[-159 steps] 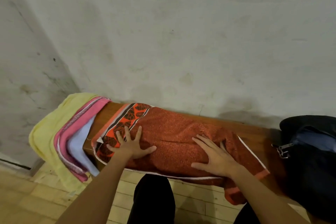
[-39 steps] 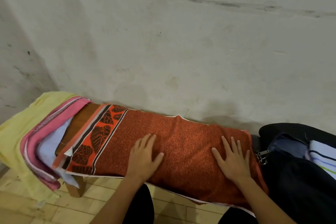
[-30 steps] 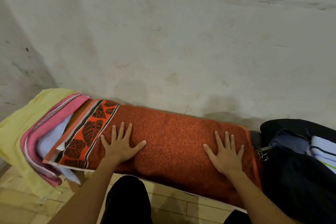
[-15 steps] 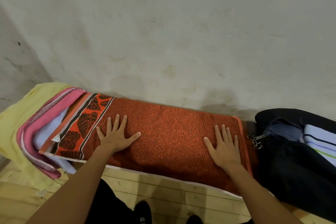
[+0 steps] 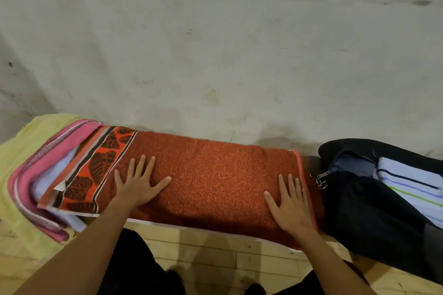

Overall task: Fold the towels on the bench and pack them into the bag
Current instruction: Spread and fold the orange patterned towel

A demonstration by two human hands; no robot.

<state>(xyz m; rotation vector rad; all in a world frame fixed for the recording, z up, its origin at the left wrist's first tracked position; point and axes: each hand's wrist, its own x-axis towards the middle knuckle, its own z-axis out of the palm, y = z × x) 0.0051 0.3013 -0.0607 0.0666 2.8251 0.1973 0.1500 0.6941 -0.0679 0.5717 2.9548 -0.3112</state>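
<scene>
Towel flattened lengthwise on bench

Orange towel (image 5: 215, 175) lies along the bench, bag (image 5: 371, 211) at its right end. Left hand (image 5: 137, 184) and right hand (image 5: 291, 201) press flat, fingers spread. Bench surface mostly hidden, probably narrow. Smooth outward, square the edges, then fold end to end.

5 towels (image 5: 215, 179) – 1 bag (image 5: 364, 211), 2 hands (image 5: 139, 182).

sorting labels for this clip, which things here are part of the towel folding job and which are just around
Part of the job:
orange towel
left hand
right hand
pink towel
yellow towel
black bag
striped towel in the bag

Just around:
wall
wooden floor
</scene>
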